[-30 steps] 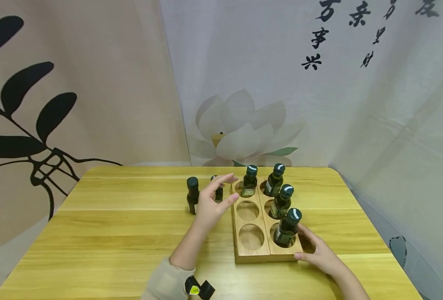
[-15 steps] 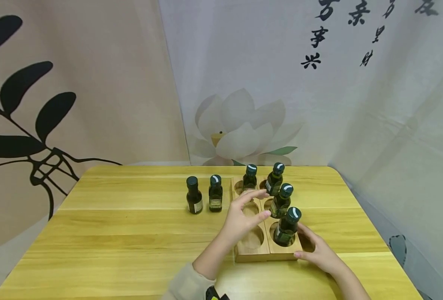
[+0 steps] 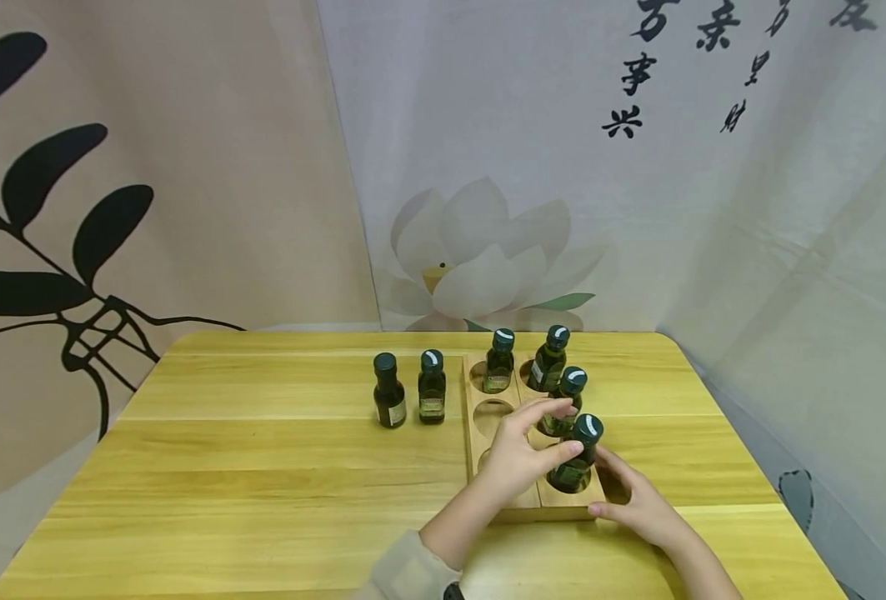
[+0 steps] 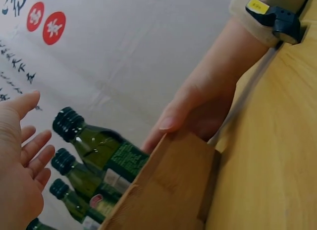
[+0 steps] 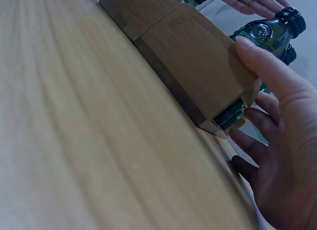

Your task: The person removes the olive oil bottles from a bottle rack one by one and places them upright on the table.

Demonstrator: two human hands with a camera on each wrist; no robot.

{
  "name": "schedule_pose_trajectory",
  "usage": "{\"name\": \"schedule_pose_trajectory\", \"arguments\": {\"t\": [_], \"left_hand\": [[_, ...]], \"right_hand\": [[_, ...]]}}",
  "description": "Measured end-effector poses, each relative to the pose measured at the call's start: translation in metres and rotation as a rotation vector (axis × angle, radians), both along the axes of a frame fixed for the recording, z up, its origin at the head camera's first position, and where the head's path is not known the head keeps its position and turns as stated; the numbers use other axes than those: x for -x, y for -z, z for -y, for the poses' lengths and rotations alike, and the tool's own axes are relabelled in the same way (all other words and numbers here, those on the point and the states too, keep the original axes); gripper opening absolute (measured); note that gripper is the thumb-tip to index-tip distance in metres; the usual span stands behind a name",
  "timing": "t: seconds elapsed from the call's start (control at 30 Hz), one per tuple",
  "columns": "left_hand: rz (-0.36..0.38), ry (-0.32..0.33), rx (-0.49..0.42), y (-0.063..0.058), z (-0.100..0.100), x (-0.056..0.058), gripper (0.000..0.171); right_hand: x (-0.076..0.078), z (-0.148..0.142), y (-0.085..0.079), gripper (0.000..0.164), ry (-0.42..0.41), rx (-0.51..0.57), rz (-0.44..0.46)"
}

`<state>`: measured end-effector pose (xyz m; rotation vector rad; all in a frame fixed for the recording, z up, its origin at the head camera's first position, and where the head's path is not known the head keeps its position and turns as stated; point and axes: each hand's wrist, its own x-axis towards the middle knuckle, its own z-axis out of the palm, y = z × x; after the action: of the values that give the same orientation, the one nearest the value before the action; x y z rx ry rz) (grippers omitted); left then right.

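Note:
A wooden rack [image 3: 555, 512] with two columns of round holes stands on the table, several green glass bottles upright in it. My right hand [image 3: 641, 512] grips its near right corner, thumb on the front face and fingers along the side, as the right wrist view shows on the rack [image 5: 193, 56]. Over the rack, my left hand [image 3: 521, 457] hovers with fingers spread beside the front bottle [image 3: 573, 477]. In the left wrist view a gap separates that hand [image 4: 22, 160] from the capped bottle [image 4: 106, 148]. The left hand covers part of the near left hole.
Two dark bottles stand on the table left of the rack: one with a pale label [image 3: 389, 396], another [image 3: 432, 392] nearer the rack. The table [image 3: 262, 483] extends to the left. Behind it hangs a printed cloth [image 3: 503, 167].
My left hand has moved right, from beside the two loose bottles across the rack to the front bottle. My right hand has stayed at the rack's corner.

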<state>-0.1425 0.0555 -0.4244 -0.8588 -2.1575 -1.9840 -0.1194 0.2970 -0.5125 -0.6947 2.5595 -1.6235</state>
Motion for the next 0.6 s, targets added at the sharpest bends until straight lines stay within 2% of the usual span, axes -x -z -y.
{"name": "schedule_pose_trajectory", "arguments": {"t": [0.2,0.6], "left_hand": [[-0.004,-0.004,-0.009,0.008,-0.01,0.003,0.047],[0.067,0.008,0.001,0.015,-0.024,0.002,0.046]], "right_hand": [[0.0,0.001,-0.001,0.078,0.009,0.003,0.027],[-0.001,-0.001,0.001,0.078,0.014,-0.005,0.042]]}}
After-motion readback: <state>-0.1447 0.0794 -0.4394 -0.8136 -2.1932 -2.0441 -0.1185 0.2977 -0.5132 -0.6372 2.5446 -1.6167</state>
